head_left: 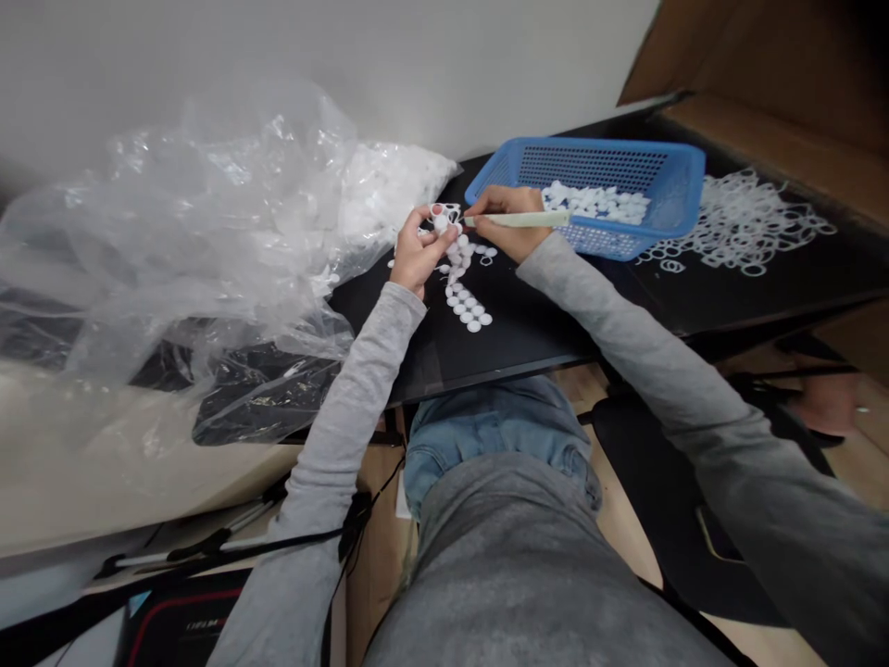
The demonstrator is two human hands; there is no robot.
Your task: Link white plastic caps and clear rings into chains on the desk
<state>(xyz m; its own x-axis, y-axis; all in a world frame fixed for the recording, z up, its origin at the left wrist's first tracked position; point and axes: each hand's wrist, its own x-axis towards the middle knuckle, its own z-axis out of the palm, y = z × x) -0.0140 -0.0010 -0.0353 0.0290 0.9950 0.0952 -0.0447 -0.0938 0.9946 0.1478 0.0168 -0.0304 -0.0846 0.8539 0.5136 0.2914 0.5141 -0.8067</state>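
Observation:
My left hand [419, 252] pinches a cluster of small white round pieces [448, 222], one with a red spot, above the black table [514, 333]. My right hand [512, 222] is closed around a pale green pen-like tool [532, 220], its tip pointing left at the cluster. Below the hands, a strip of joined white discs [469, 308] lies on the table. The blue basket [681, 190], just right of my right hand, holds many white pieces [597, 201].
Clear plastic bags [229, 232] and a bag of white pieces [389, 185] cover the left side. A pile of white rings [750, 222] lies right of the basket. A cardboard box [778, 130] stands at the back right. A black chair [681, 500] is at the lower right.

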